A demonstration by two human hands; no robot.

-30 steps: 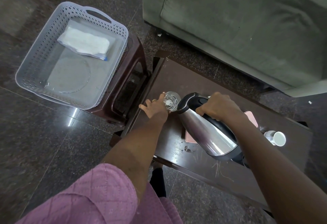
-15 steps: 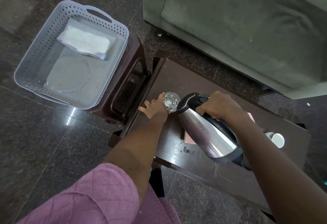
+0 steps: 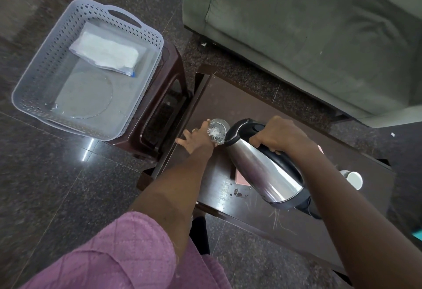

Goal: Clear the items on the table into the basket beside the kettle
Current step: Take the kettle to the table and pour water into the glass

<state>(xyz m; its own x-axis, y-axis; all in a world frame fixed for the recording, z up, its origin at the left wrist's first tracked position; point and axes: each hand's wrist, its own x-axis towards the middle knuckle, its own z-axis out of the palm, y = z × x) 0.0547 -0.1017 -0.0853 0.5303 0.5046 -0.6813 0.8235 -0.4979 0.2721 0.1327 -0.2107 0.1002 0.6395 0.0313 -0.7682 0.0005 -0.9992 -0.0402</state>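
Right hand [image 3: 280, 134] has its fingers curled tight round the black handle of the steel kettle [image 3: 262, 170], which is tilted with its spout at the rim of a clear glass [image 3: 217, 130]. The left hand [image 3: 197, 138] holds that glass by its side just left of the kettle, with the outer fingers spread. Under the kettle a pink flat thing [image 3: 239, 178] lies on the dark table [image 3: 239, 103], a small white cup [image 3: 353, 179] is to the kettle's right, and well left of the kettle the grey basket [image 3: 34, 76] sits on a brown stool [image 3: 164, 97], holding a clear bag [image 3: 105, 57].
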